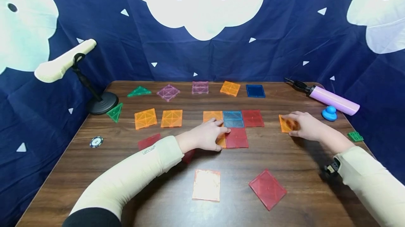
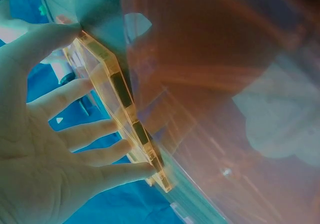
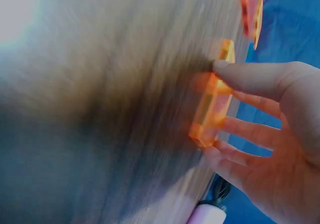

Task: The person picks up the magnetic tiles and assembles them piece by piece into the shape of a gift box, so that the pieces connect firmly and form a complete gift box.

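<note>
On a dark wood-grain surface (image 1: 284, 213), the left hand (image 1: 204, 137) is resting over a translucent orange square tile (image 1: 222, 139), its fingers (image 2: 87, 134) lying nearly straight across the tile's flat face with the thumb at its edge, as the left wrist view is showing. This tile is sitting at the near left of a flat cluster of glossy plastic squares: another orange tile (image 1: 211, 115), a blue tile (image 1: 233, 119) and a red tile (image 1: 252, 118) are forming the far row, and a second red tile (image 1: 236, 138) is lying just right of the hand, touching the covered one. Well apart to the right, the right hand (image 1: 305, 125) is gripping a separate small orange tile (image 1: 287, 124); in the right wrist view the thumb and fingers (image 3: 250, 134) are pinching it at its thick edge, one edge of it touching the wood. Near the person, a pale peach square (image 1: 206, 185) and a tilted red square (image 1: 267, 189) are lying flat. Along the far edge a green triangle (image 1: 139, 92), purple squares and a dark blue square (image 1: 255, 90) are spread out, with a smooth lilac cylinder (image 1: 332, 99) at the far right.
</note>
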{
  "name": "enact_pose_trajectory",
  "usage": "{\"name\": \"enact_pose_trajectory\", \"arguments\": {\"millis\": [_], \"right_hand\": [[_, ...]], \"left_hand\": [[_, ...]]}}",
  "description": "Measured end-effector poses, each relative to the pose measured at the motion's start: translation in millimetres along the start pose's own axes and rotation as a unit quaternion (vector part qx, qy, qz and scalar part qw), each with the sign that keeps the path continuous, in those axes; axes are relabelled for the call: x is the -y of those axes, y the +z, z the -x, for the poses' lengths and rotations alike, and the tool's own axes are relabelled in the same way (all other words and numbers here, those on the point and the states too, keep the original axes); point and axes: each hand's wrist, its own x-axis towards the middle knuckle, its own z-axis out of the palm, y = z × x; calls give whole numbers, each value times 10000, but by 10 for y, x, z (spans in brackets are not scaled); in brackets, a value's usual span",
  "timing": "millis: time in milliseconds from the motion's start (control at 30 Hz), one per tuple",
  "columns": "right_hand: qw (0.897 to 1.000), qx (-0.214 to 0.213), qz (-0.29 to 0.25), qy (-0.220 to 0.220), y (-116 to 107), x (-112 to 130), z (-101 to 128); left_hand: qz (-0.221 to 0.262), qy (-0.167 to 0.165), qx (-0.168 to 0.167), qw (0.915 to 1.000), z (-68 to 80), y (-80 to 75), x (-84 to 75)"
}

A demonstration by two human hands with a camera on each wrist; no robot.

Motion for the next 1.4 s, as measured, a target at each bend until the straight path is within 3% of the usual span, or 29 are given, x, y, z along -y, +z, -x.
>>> {"name": "enact_pose_trajectory", "arguments": {"millis": [333, 767, 1000, 1133, 1267, 1400], "right_hand": [[9959, -240, -212, -848, 133, 455, 140], [9891, -467, -350, -1353, 310, 758, -155], [9893, -393, -385, -1349, 313, 825, -255], [9901, -57, -810, -1144, 328, 838, -292], [9887, 233, -1042, -1053, 360, 864, -331], [9905, 363, -868, -999, 363, 883, -314]], "left_hand": [[54, 55, -42, 10000, -6, -32, 14], [83, -52, -28, 9999, -9, -43, -8], [130, -89, 58, 9999, -18, -42, -36], [332, 152, 242, 9990, -4, -82, 44], [759, 349, 102, 9964, 153, -198, 274], [1005, 337, -297, 9939, 485, -268, 487]]}}
